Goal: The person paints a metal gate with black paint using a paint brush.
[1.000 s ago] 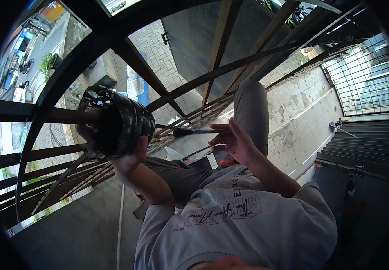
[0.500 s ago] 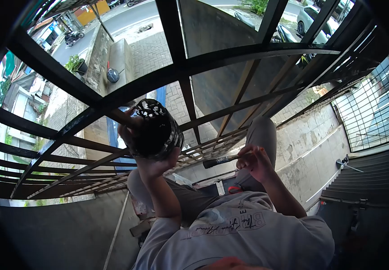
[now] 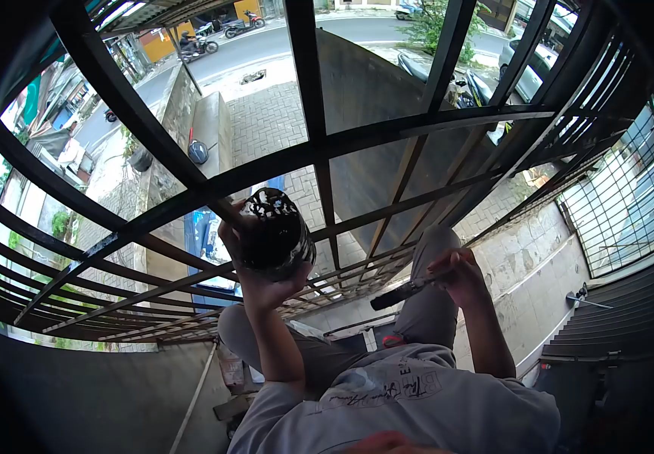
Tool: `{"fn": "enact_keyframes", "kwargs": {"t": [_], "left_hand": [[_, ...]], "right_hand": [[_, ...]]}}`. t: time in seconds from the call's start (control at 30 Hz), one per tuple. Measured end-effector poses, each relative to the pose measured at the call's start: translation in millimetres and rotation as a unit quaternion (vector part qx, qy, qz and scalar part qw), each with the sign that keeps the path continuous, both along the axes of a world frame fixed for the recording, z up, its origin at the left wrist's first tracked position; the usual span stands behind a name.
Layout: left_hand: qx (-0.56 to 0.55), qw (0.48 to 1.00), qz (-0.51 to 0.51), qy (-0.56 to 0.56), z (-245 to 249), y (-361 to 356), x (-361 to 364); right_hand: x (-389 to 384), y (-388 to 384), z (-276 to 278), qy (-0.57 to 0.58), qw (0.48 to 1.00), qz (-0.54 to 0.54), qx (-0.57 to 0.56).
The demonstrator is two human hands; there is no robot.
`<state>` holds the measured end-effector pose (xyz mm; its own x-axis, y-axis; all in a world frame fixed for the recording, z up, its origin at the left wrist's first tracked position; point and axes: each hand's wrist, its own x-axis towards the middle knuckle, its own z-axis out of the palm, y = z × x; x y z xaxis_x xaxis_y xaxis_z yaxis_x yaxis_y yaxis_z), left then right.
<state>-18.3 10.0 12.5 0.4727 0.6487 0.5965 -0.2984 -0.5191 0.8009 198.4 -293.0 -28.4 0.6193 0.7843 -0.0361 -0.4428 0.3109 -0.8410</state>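
Observation:
My left hand (image 3: pixel 270 291) is wrapped round an open can of black paint (image 3: pixel 272 246), with its dark mouth facing me and its rim smeared and chipped. The can is up close to the metal bars (image 3: pixel 255 172), which are partly black and partly brownish. On the other side, my right hand (image 3: pixel 461 278) grips a paintbrush (image 3: pixel 399 293) by its handle, fingers closed. The dark bristles point left toward the can and are apart from it. My knee (image 3: pixel 436 257) is behind the brush.
A dark metal panel (image 3: pixel 376 83) stands beyond the bars. Past it run a paved strip (image 3: pixel 266 113) and a street (image 3: pixel 266 53) with motorcycles. To the right are a low worn wall (image 3: pixel 523 272) and a wire-mesh panel (image 3: pixel 618 189). A dark wall (image 3: pixel 100 386) fills the lower left.
The view has tilted up, showing more street. My right hand has moved slightly right with the paintbrush, now angled lower at its bristles. My left hand still holds the can.

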Motion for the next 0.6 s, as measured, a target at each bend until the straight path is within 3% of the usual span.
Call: {"fn": "enact_keyframes", "kwargs": {"t": [0.07, 0.27, 0.33, 0.47, 0.53, 0.6], "left_hand": [[0.001, 1.000, 0.004, -0.008, 0.5, -0.6, 1.5], [-0.035, 0.998, -0.018, -0.048, 2.7, -6.0, 3.3], [-0.026, 0.999, -0.005, -0.037, 4.7, -6.0, 1.8], [-0.024, 0.999, 0.004, -0.028, 8.1, -7.4, 2.3], [-0.031, 0.999, -0.003, -0.033, 5.9, -6.8, 2.8], [-0.046, 0.998, -0.022, -0.035, 5.5, -6.4, 2.7]], "right_hand": [[1.0, 1.9, 4.5, -0.055, 0.997, -0.013, -0.043], [4.9, 5.0, -6.0, -0.020, 0.999, -0.008, 0.050], [7.9, 2.5, 1.1, -0.106, 0.994, 0.017, -0.030], [1.1, 12.6, -3.2, -0.030, 0.999, -0.011, 0.000], [2.5, 13.1, 6.5, -0.177, 0.975, 0.001, -0.135], [0.4, 16.1, 7.1, -0.144, 0.985, -0.006, -0.099]]}}
